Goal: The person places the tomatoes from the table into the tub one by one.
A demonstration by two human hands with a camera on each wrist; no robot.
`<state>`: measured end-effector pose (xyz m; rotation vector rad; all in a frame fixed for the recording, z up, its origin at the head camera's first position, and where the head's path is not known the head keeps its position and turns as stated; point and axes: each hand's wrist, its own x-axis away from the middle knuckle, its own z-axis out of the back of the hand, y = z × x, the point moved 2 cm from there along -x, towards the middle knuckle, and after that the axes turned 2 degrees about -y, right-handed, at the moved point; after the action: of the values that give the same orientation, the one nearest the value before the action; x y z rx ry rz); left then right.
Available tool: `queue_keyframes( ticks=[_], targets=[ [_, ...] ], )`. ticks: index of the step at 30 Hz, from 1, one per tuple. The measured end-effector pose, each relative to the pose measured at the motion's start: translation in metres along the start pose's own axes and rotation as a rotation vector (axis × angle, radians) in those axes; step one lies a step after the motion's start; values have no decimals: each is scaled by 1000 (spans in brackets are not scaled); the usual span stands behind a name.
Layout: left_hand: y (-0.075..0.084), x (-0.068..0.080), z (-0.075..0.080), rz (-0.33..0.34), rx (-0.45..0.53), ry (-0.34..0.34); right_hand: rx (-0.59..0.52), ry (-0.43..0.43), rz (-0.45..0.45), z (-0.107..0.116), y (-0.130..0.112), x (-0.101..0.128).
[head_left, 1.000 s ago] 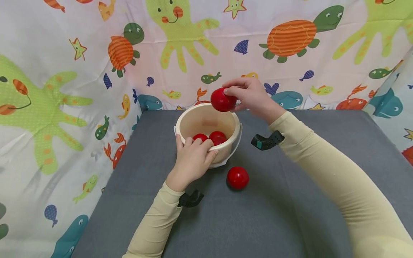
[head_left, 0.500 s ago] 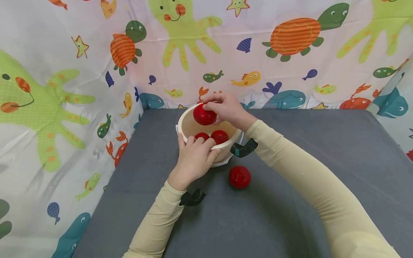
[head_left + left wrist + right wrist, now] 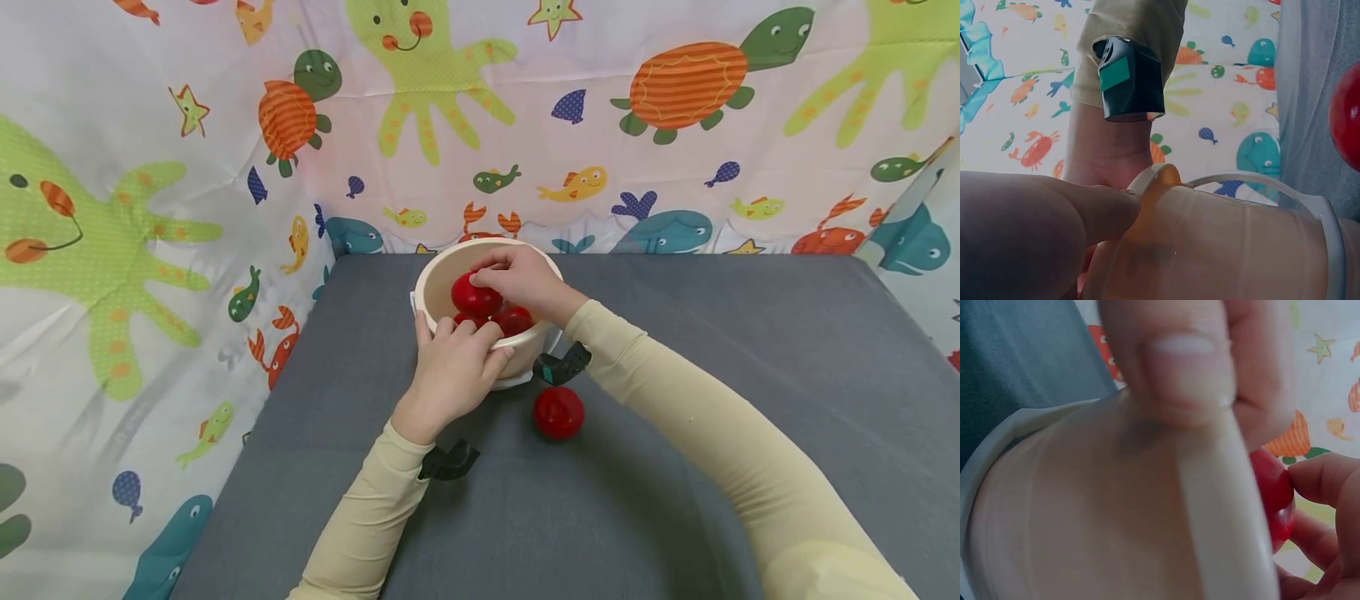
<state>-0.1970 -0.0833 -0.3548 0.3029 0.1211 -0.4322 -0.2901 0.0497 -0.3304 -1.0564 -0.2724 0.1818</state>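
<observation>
In the head view my left hand (image 3: 450,367) grips the near rim of a cream bucket (image 3: 525,358), its thumb outside and its fingers over the edge. My right hand (image 3: 525,283) holds a shiny red apple (image 3: 472,296) inside the bucket, below the rim. Two more red apples show under it, one on the right (image 3: 515,320) and another partly hidden behind my left fingers. The right wrist view shows my right fingertips against the held apple (image 3: 1272,497), partly hidden by the rim. One apple (image 3: 558,413) lies on the table in front of the bucket.
A grey cloth covers the table (image 3: 750,350). Curtains (image 3: 480,108) printed with sea animals stand behind and to the left. The bucket's pale handle (image 3: 1329,237) hangs down its side. Each wrist wears a black strap, such as the right strap (image 3: 564,364).
My right hand has carried the apple left and down, from above the bucket's far right rim into it. My left hand keeps its grip on the rim.
</observation>
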Motion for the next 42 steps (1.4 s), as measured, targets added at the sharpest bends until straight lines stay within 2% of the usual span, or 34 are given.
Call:
queue_keyframes(
  ticks=[10, 33, 38, 42],
  targets=[
    [1, 0, -1, -1, -3, 4, 30, 4, -17, -1, 2, 1],
    [2, 0, -3, 3, -5, -12, -48, 27, 35, 1, 6, 6],
    [2, 0, -3, 7, 2, -22, -79, 9, 47, 12, 5, 14],
    [1, 0, -1, 11, -3, -14, -77, 25, 45, 33, 5, 21]
  ],
)
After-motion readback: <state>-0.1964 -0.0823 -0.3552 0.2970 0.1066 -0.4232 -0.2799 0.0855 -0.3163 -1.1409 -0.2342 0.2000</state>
